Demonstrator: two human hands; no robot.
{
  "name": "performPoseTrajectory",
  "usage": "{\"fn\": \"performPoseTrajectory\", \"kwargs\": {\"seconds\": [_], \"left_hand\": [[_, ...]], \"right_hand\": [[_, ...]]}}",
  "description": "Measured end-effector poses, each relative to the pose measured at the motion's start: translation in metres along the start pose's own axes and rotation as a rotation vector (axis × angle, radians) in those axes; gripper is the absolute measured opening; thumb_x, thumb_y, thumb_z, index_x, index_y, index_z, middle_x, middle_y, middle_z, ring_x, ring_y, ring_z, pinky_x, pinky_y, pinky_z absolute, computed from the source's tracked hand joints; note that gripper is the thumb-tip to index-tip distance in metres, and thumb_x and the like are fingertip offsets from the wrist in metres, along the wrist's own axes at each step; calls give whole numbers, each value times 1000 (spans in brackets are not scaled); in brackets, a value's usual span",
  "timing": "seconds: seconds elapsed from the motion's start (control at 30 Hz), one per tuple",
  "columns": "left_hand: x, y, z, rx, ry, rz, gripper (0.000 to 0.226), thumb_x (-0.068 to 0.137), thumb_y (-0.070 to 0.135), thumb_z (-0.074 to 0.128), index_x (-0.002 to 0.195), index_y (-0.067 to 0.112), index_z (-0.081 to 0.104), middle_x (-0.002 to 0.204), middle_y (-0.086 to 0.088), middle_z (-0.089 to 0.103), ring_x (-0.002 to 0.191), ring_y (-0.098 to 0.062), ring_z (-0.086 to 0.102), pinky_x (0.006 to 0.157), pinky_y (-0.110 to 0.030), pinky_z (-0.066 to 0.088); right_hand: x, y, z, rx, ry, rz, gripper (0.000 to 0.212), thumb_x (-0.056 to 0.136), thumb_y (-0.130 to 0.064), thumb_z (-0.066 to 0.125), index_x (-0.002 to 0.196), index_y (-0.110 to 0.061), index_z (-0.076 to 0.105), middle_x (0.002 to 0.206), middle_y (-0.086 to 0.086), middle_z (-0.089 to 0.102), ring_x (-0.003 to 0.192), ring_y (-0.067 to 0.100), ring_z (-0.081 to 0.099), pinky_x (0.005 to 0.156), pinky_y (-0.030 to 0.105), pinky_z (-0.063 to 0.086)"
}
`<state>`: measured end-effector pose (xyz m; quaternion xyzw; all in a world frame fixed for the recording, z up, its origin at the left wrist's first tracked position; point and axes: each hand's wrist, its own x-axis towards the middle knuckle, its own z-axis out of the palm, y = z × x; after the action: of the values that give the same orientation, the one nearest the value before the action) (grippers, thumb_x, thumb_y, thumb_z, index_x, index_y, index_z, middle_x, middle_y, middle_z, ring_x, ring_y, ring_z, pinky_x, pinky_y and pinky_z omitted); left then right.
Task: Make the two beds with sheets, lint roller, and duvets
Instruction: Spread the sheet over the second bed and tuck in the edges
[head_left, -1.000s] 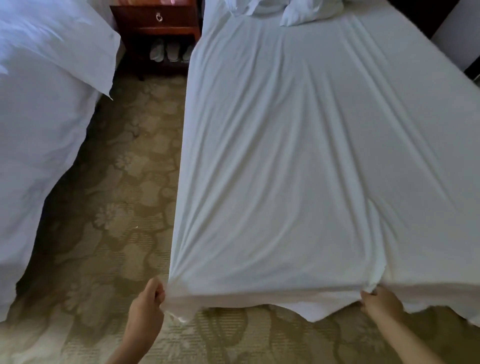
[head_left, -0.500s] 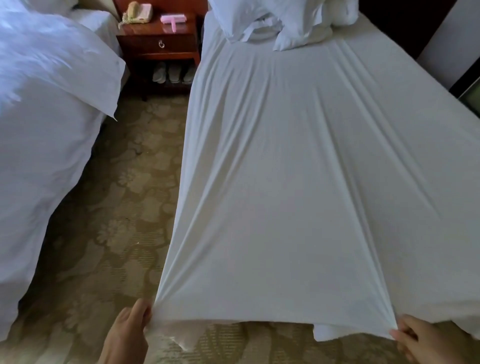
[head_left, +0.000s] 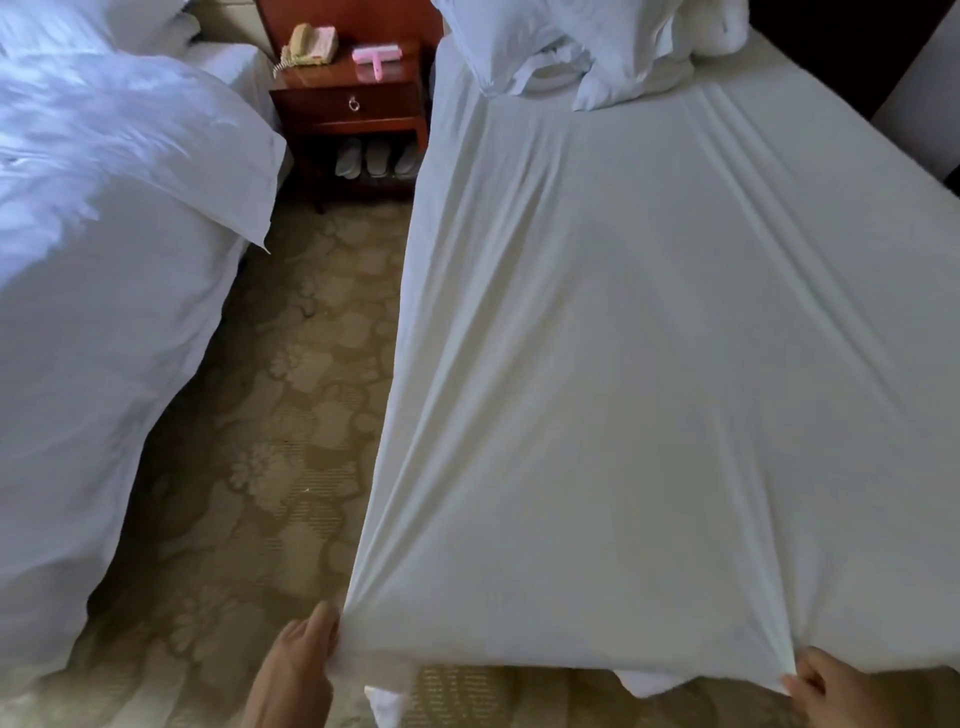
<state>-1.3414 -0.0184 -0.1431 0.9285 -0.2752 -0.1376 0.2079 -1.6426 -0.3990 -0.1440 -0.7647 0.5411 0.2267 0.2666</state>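
My left hand (head_left: 298, 670) and right hand (head_left: 831, 691) pinched the thin white bedsheet (head_left: 623, 415); I had pulled it nearer, tauter, seemingly ready for tucking.

One camera sits on the person's head. It is at the foot of the right bed (head_left: 810, 135) and looks forward and down along the sheet (head_left: 597, 415) to the pillows (head_left: 561, 41) and nightstand (head_left: 353, 101) far off. The left hand (head_left: 296, 670) and right hand (head_left: 852, 693) are very close, at the bottom edge.
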Motion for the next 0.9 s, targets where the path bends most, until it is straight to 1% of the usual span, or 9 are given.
{"fn": "performPoseTrajectory", "kwargs": {"seconds": [0.07,0.13,0.3,0.47,0.53,0.67,0.8,0.83,0.9], "left_hand": [[6,-8,19,-62,-77,-107,41,52,0,43,86,22,38,50,8,35,50,-15,34,47,-26,36],[10,-5,32,-71,-94,-139,36,59,5,37,89,26,37,51,7,34,51,-30,45,50,-30,36],[6,-1,45,-163,-107,-174,41,80,-9,52,80,28,36,54,4,40,52,-12,33,54,-28,36],[19,-22,42,-105,-165,-324,32,86,1,53,69,23,36,55,1,49,54,-19,44,53,-33,34],[33,-29,44,-252,-206,-470,30,87,4,56,66,21,45,62,0,56,62,-24,50,57,-33,37],[67,-32,54,-537,-97,-681,23,95,22,44,78,9,51,74,-6,56,63,-21,49,58,-31,39],[110,-57,80,-700,-210,-762,44,89,37,47,103,-4,54,91,-14,61,80,-28,61,57,-29,43],[117,-62,86,-726,-270,-829,41,85,32,52,104,-4,56,93,-12,64,84,-28,62,60,-29,46],[121,-56,91,-795,-378,-928,16,78,3,44,80,0,60,64,-3,64,63,-19,56,52,-21,41]], "right_hand": [[4,-1,4,-65,36,-47,54,72,-7,77,48,-22,32,48,-7,33,52,19,42,52,18,23],[9,-7,7,-73,67,-28,46,80,-18,71,54,-19,33,54,-5,37,57,15,45,51,17,25],[17,-13,18,-25,73,42,40,88,-18,63,60,-14,35,60,-1,43,59,10,42,56,26,28],[18,-18,28,8,72,82,39,90,-13,58,59,-15,35,60,3,42,68,24,46,64,33,31],[13,-26,31,-46,19,56,39,94,-17,50,62,-24,29,65,-4,38,78,21,45,62,29,31],[0,-57,31,-174,-34,7,33,98,-31,42,67,-27,30,85,-4,45,94,15,54,65,21,34],[-8,-109,44,-116,26,-94,24,96,-30,45,75,-19,50,79,-1,57,79,16,55,63,26,37],[-11,-122,51,-63,66,-135,23,94,-29,48,74,-19,52,75,-2,58,77,17,57,62,28,39],[-17,-148,67,48,143,-221,22,91,-26,53,69,-21,53,68,-4,59,74,18,60,64,32,43]]}}
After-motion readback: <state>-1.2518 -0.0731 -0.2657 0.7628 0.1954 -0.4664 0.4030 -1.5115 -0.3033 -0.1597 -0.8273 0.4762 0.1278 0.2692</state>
